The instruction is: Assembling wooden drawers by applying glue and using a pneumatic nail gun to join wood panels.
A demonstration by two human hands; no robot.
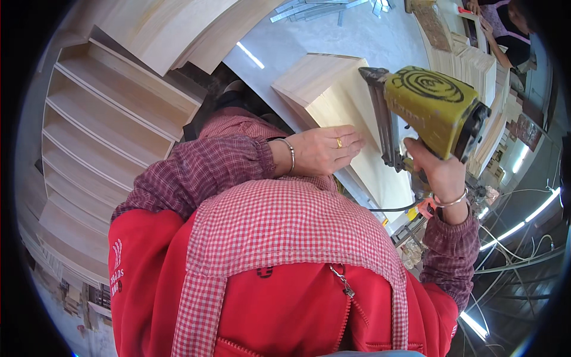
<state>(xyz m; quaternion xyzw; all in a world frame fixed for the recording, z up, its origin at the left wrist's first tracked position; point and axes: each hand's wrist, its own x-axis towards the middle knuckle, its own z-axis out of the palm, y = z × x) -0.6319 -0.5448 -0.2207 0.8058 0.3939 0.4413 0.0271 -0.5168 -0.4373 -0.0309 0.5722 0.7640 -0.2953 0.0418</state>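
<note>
My left hand (324,150) lies flat, fingers spread, pressing the pale wooden panel (348,134) steady. Just beside it my right hand (440,172) grips the yellow nail gun (431,110), nose on the panel: nailing, I judge; next needs square aim.

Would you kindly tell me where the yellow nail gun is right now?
In the head view, the yellow nail gun sits upper right, gripped by the right hand, beside the pale wooden panel under the left hand.
</note>
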